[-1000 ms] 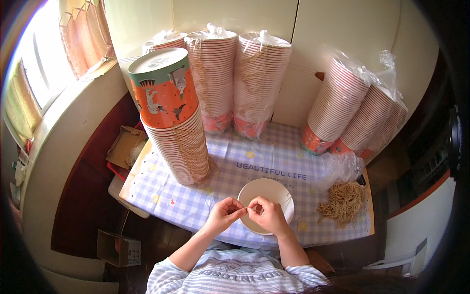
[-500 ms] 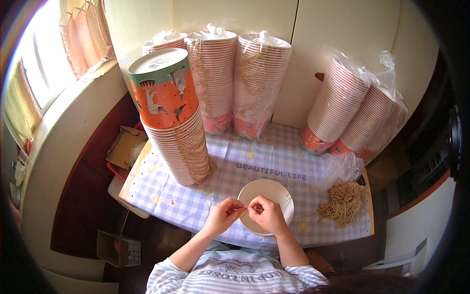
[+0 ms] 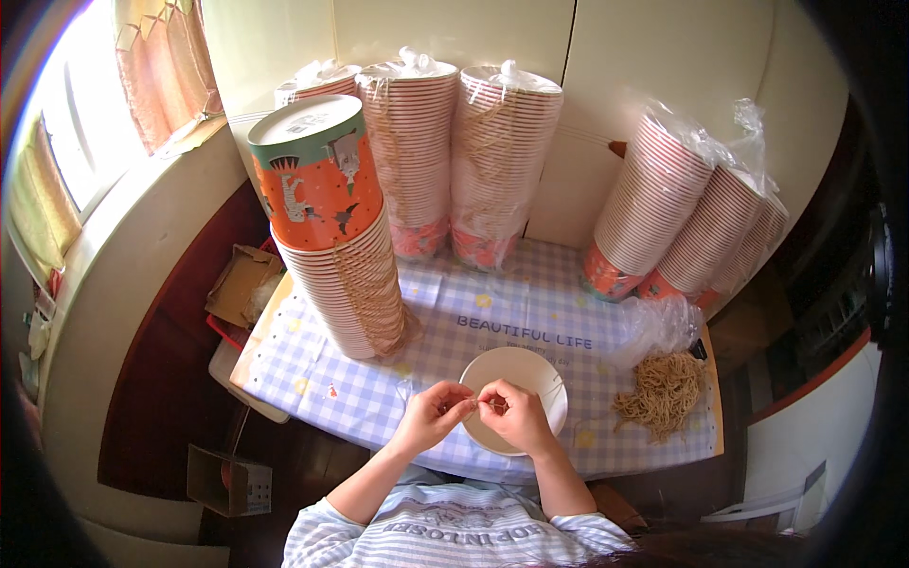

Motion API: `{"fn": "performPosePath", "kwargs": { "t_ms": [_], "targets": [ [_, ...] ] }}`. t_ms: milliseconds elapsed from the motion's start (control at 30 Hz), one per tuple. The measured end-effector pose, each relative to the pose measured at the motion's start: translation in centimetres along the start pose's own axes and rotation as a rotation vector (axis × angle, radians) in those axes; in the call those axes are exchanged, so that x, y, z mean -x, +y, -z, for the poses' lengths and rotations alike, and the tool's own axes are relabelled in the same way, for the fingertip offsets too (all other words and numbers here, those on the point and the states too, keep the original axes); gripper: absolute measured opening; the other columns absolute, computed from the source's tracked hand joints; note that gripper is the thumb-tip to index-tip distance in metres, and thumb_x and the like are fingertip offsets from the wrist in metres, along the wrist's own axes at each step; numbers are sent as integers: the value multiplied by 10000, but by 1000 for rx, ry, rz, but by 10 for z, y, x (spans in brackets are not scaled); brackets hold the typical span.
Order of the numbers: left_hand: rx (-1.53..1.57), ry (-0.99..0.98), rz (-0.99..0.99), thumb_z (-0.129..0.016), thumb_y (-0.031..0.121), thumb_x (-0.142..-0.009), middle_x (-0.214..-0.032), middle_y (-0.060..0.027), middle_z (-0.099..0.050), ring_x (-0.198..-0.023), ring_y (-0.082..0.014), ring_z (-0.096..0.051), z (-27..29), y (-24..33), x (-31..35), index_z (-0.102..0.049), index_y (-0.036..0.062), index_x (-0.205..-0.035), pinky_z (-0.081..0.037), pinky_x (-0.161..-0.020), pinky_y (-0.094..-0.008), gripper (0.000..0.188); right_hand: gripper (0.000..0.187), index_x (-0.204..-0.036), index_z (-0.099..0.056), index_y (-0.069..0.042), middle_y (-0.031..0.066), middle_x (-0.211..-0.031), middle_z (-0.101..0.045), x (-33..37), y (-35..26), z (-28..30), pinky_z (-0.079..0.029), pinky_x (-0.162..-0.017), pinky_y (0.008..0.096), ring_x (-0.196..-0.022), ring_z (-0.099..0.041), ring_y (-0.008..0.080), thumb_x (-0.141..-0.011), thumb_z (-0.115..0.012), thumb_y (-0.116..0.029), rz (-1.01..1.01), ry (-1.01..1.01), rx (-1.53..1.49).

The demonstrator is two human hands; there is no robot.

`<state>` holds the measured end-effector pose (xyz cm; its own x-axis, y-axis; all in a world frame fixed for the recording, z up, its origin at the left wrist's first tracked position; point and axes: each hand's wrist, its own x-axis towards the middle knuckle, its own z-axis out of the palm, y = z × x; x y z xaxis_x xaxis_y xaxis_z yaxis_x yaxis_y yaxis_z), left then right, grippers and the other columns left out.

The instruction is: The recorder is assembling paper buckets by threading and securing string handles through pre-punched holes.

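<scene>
My left hand (image 3: 428, 417) and my right hand (image 3: 517, 417) meet fingertip to fingertip, each pinching a thin beige cord (image 3: 475, 400). Most of the cord is hidden by the fingers. Beneath my right hand is a white round paper bucket (image 3: 502, 364), its pale inside facing up. Part of its near rim is covered by that hand. To the left stands a tall stack of nested paper buckets (image 3: 327, 293) with many beige cords hanging down its side. An upside-down orange and green printed bucket (image 3: 317, 199) tops it.
A tangled pile of beige cords (image 3: 663, 393) lies at the table's right, beside a crumpled clear plastic bag (image 3: 658, 331). Bagged bucket stacks (image 3: 507, 161) stand along the back, and more bagged stacks (image 3: 653, 189) lean at the right. A checked tablecloth (image 3: 445, 312) covers the table.
My fingers shift very slightly while both hands stay pinched on the cord. Nothing else has visibly moved.
</scene>
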<state>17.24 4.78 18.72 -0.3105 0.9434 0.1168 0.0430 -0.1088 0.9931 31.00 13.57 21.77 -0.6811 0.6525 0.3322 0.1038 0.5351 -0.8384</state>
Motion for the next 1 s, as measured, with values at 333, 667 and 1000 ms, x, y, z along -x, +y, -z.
{"fn": "performPosePath", "kwargs": {
  "t_ms": [333, 667, 1000],
  "targets": [
    [66, 11, 12, -578, 83, -844, -779, -39, -614, -737, -68, -572, 1, 0, -1, -578, -18, -900, -472, -655, -211, 116, 99, -763, -552, -35, 49, -668, -594, 0, -1, 0, -454, -512, 267, -555, -570, 142, -722, -641, -48, -11, -15, 8],
    [1, -38, 62, -587, 98, -843, -786, -24, -620, -702, -54, -548, 3, 10, -3, -609, -9, -961, -458, -633, -198, 160, 97, -772, -564, -34, 51, -672, -599, 0, -1, 2, -458, -519, 264, -556, -571, 138, -725, -646, -56, -6, -13, 22],
    [-205, -14, 11, -663, 108, -784, -692, 28, -565, -603, -16, -476, -3, 8, -2, -595, 7, -880, -403, -522, -173, 155, 85, -780, -576, -24, 55, -682, -616, 1, -6, 4, -466, -534, 253, -575, -590, 127, -753, -639, -73, -81, 11, 1]
  ]
}}
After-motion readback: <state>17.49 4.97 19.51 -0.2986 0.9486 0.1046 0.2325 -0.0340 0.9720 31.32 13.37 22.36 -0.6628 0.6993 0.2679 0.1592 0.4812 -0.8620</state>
